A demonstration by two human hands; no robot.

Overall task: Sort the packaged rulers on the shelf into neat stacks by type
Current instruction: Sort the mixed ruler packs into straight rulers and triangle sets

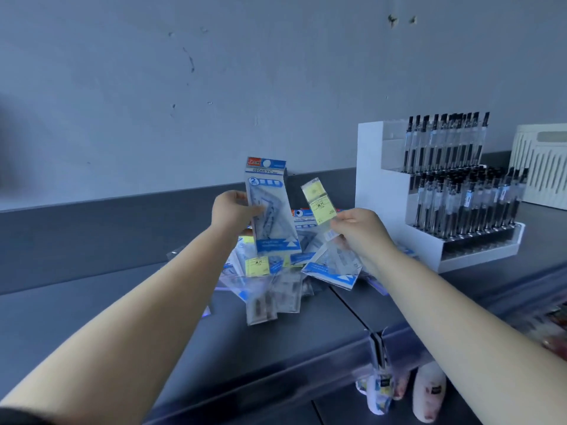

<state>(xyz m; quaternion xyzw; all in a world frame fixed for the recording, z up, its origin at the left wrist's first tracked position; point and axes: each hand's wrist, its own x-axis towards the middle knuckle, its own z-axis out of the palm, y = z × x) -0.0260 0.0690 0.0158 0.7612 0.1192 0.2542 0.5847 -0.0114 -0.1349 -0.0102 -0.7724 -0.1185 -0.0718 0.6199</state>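
Left hand [233,210] has its fingers wrapped round a blue-and-white set-square pack [271,210] that reads "GEOMETRIC" with a big "2", held upright above the messy pile of ruler packs [273,280] on the grey shelf [107,302]. Right hand [360,231] pinches a clear ruler pack [319,200] with a yellow label, print too small to read. White pen display rack [445,191] sits off to the right.
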